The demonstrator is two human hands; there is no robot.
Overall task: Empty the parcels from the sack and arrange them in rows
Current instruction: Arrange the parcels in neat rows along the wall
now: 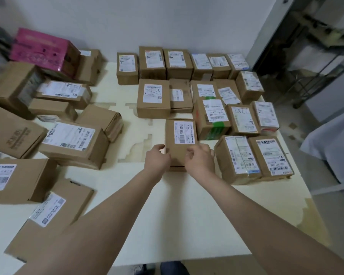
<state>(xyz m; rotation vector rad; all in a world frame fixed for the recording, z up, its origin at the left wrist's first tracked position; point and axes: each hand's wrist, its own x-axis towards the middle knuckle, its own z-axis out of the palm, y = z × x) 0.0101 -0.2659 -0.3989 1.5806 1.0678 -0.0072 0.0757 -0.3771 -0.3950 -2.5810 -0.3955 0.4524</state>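
Observation:
A brown cardboard parcel with a white label lies on the white table, at the left end of the nearest row. My left hand curls round its near left corner. My right hand grips its near right edge with bent fingers. To its right stand two labelled parcels. Behind them, three tidy rows of parcels run back to the wall. A loose heap of larger parcels covers the left side of the table. No sack is in view.
A pink carton tops the heap at the back left. A flat parcel lies near the front left edge. A dark metal rack stands beyond the table's right side, with pale cloth below it.

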